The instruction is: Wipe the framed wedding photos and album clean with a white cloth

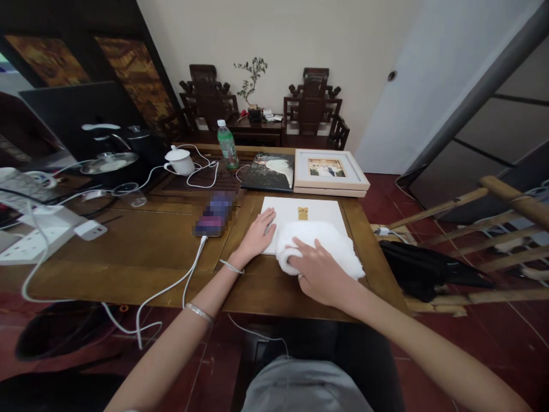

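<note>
A white picture frame (pixel 315 210) lies face down on the wooden table (pixel 141 252), a small gold hanger (pixel 303 213) at its middle top. My left hand (pixel 256 236) rests flat on its left edge, fingers stretched out. My right hand (pixel 316 271) presses down on a white cloth (pixel 330 240) that covers the frame's near right part, fingers curled over the cloth.
Beyond it lie a framed photo (pixel 330 170) on a stack and a dark photo book (pixel 271 171). A phone (pixel 215 214) on a white cable, a green bottle (pixel 227 144), a white teapot (pixel 180 161), a power strip (pixel 38 237) and cookware stand left. A black bag (pixel 422 272) sits right.
</note>
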Action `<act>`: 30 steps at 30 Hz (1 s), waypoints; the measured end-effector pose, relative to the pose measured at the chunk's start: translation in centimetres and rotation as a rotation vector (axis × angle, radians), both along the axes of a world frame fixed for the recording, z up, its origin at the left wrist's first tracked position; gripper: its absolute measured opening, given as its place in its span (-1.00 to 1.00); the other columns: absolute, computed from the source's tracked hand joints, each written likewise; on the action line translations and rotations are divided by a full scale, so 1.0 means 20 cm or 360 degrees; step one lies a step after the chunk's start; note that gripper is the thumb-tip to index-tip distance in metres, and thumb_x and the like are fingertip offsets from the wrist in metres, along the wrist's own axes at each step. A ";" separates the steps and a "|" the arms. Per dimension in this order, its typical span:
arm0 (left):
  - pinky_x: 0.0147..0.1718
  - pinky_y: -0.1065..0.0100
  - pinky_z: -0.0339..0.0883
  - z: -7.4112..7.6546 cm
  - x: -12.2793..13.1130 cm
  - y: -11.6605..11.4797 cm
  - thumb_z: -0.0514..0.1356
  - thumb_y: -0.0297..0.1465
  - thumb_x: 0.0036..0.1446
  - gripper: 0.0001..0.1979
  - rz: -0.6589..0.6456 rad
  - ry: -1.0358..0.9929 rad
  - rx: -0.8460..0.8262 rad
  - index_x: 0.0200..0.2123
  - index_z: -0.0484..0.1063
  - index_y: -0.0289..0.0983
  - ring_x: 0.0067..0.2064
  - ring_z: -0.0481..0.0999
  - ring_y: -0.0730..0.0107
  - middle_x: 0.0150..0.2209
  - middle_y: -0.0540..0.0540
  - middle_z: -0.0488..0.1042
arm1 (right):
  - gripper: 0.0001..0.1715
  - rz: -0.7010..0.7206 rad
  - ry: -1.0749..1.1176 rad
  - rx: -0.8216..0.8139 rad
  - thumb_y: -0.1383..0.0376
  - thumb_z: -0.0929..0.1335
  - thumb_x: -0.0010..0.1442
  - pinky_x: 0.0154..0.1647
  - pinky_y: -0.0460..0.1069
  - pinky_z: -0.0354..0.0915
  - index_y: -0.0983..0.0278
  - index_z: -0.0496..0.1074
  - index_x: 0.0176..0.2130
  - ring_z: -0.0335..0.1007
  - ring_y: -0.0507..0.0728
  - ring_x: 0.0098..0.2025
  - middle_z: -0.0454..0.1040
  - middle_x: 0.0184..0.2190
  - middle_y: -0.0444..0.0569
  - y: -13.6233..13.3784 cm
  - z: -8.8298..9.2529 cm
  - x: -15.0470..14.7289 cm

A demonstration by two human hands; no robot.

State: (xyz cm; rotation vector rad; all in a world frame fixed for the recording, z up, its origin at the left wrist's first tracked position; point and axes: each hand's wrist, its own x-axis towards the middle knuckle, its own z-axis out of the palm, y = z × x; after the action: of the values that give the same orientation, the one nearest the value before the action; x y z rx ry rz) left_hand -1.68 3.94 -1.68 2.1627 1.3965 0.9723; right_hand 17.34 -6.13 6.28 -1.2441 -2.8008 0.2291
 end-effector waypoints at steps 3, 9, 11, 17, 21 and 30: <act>0.27 0.05 -0.07 0.00 0.00 0.00 -0.02 -0.33 0.21 -0.54 -0.0004 0.0000 -0.0014 0.13 0.31 -0.37 0.29 0.12 0.18 0.23 -0.25 0.21 | -0.54 -0.0094 -0.0028 0.0046 0.49 0.19 0.03 0.18 0.32 -0.02 0.34 0.40 -0.08 0.07 0.32 0.25 0.24 0.18 0.32 0.12 -0.02 0.02; 0.28 0.06 -0.10 -0.01 0.00 0.01 -0.02 -0.32 0.21 -0.54 -0.0019 -0.0022 -0.0023 0.13 0.31 -0.38 0.30 0.11 0.17 0.23 -0.26 0.22 | -0.54 -0.0325 -0.0021 0.0231 0.50 0.17 0.08 0.15 0.29 0.01 0.35 0.38 -0.04 0.17 0.33 0.19 0.21 0.19 0.33 0.45 -0.05 0.01; 0.28 0.07 -0.10 -0.01 0.00 0.01 -0.01 -0.32 0.21 -0.53 -0.0017 -0.0024 -0.0018 0.13 0.31 -0.40 0.30 0.12 0.17 0.23 -0.27 0.22 | -0.52 -0.0399 -0.0017 0.0262 0.50 0.16 0.08 0.12 0.31 0.03 0.34 0.37 -0.03 0.16 0.34 0.19 0.28 0.14 0.31 0.52 -0.06 -0.03; 0.27 0.15 -0.05 0.03 0.00 -0.01 -0.15 -0.23 0.30 -0.51 0.0041 -0.0210 -0.0047 0.12 0.32 -0.34 0.28 0.16 0.25 0.20 -0.18 0.28 | -0.50 -0.0163 0.0029 0.0287 0.49 0.18 0.06 0.11 0.46 -0.06 0.35 0.39 -0.02 -0.05 0.40 0.28 0.29 0.15 0.25 0.47 -0.07 -0.15; 0.25 0.24 0.02 0.08 0.00 -0.05 -0.23 -0.17 0.32 -0.43 0.0197 -0.0519 -0.0050 0.17 0.25 -0.39 0.24 0.23 0.32 0.21 -0.20 0.26 | -0.54 0.0175 0.0046 0.0178 0.51 0.20 0.02 0.16 0.46 -0.12 0.31 0.44 -0.10 -0.11 0.37 0.31 0.25 0.19 0.16 0.34 -0.07 -0.16; 0.24 0.18 0.03 0.08 0.01 -0.07 -0.25 -0.17 0.33 -0.43 0.0119 -0.0396 -0.0039 0.14 0.30 -0.39 0.23 0.24 0.27 0.19 -0.21 0.29 | -0.64 0.0665 0.0017 0.0077 0.50 0.22 0.00 0.22 0.26 -0.06 0.28 0.43 -0.22 0.23 0.23 0.15 0.41 0.04 0.16 0.14 0.02 -0.03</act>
State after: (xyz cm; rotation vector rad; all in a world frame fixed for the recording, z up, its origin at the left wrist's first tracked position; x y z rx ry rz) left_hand -1.43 2.55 0.00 1.9071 1.3679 1.1992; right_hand 16.73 -3.25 6.59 -0.6325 -3.0055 0.1855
